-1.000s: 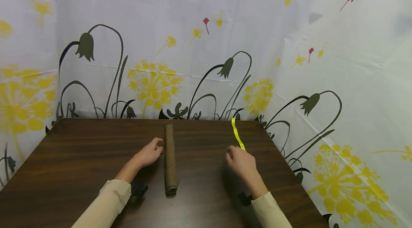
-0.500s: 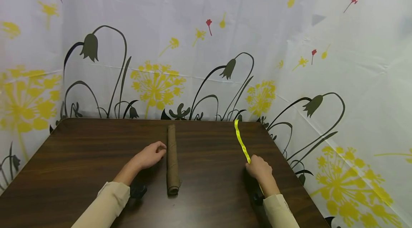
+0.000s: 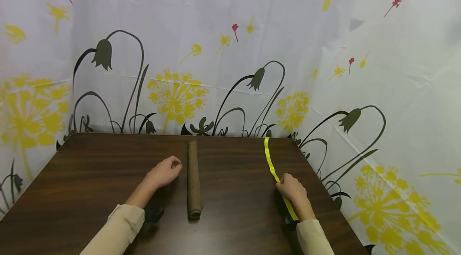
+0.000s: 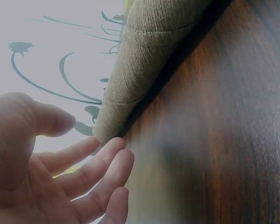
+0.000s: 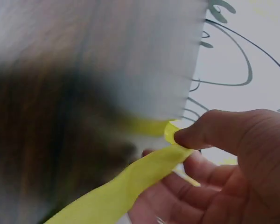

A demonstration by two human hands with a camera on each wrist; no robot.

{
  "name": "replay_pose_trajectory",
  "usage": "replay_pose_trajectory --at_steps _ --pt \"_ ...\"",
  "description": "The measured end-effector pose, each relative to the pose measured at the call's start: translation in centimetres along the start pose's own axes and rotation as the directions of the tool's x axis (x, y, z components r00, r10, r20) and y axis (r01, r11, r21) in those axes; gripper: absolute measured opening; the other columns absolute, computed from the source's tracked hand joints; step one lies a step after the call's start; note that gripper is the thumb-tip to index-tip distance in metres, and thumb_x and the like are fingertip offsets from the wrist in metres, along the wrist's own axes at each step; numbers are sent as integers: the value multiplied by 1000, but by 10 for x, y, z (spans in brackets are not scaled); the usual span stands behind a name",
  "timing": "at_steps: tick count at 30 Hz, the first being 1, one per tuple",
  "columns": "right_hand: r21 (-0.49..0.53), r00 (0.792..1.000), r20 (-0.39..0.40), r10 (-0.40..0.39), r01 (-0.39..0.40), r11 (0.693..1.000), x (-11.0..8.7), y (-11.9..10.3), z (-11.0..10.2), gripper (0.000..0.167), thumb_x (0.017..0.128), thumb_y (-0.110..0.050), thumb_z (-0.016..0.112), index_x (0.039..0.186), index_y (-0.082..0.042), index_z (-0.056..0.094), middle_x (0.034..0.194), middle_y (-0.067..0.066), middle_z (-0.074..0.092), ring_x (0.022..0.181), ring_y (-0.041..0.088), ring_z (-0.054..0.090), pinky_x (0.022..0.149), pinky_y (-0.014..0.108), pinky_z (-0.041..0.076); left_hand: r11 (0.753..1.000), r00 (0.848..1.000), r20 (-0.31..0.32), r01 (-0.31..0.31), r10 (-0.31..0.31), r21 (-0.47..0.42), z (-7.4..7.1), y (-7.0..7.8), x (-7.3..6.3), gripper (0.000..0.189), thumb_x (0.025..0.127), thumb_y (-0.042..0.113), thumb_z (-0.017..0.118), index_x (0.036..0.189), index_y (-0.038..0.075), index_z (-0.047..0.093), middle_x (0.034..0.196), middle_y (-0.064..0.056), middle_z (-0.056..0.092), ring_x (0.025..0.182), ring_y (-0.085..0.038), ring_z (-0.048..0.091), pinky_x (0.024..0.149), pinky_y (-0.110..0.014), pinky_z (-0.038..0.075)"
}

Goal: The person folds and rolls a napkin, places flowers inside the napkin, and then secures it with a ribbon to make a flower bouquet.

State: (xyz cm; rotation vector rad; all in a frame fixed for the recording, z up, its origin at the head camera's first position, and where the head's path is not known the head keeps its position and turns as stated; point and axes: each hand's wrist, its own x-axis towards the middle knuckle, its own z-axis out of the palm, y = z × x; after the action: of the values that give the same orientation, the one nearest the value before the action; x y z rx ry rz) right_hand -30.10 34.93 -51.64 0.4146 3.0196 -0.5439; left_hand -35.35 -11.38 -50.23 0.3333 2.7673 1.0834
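My right hand (image 3: 292, 189) pinches a yellow ribbon (image 3: 269, 158) between thumb and fingers on the right side of the table. The ribbon runs from near the table's far edge, through the pinch, and on back under the wrist. In the right wrist view a wide length of yellow ribbon (image 5: 126, 186) slants down from the thumb tip. A brown cloth roll (image 3: 193, 183) lies lengthwise near the middle of the table. Just left of it, my left hand (image 3: 163, 173) hovers with loosely bent fingers, holding nothing; the left wrist view shows its fingertips (image 4: 114, 144) close by the roll's far end.
The dark wood table (image 3: 108, 163) reaches back to a white curtain (image 3: 216, 7) printed with flowers, which also runs along the right side. A dark wrist device (image 3: 154, 214) sits under the left cuff.
My right hand has moved right and toward me, and now grips the ribbon, with more of it showing below the hand. The left hand has shifted slightly away from the roll.
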Motion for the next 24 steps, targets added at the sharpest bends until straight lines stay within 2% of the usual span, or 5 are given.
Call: replay_pose_trajectory --at_steps 6,11,17,21,24 --pt "19 998 -62 18 -17 1000 -1 -9 -3 26 103 -31 62 111 -7 56 93 14 68 78 34 65 71 52 49 1000 1000 -10 -3 3 -1 -1 3 -2 44 110 33 48 140 4 62 124 -17 71 105 -32 70 86 -57 54" --pt "6 991 -117 62 -61 998 1 -19 -3 45 109 -37 42 125 4 52 111 30 72 98 52 70 84 68 52 999 1000 11 -29 30 -43 -2 4 -3 42 110 28 48 138 -1 63 115 -17 72 92 -26 68 81 -49 54" --pt "-53 982 -181 47 -57 997 3 -33 -18 32 105 -17 39 126 3 53 94 25 69 80 46 67 69 60 51 994 997 21 -79 80 -76 -2 9 -5 40 110 24 49 132 -5 65 117 -19 72 87 -25 66 80 -46 54" --pt "2 985 -162 -67 69 998 1 -51 -31 30 106 -14 47 135 -8 53 83 14 66 63 31 56 58 44 41 983 989 48 -134 141 -129 -3 14 -8 38 112 23 50 133 -6 63 108 -19 73 89 -28 69 77 -43 54" --pt "69 961 -76 -265 271 960 -2 -72 -40 30 108 -13 55 137 -12 57 90 8 68 66 23 56 59 38 43 949 957 114 -238 265 -207 -4 18 -8 37 114 20 49 138 -7 58 103 -20 71 91 -32 71 78 -43 56"
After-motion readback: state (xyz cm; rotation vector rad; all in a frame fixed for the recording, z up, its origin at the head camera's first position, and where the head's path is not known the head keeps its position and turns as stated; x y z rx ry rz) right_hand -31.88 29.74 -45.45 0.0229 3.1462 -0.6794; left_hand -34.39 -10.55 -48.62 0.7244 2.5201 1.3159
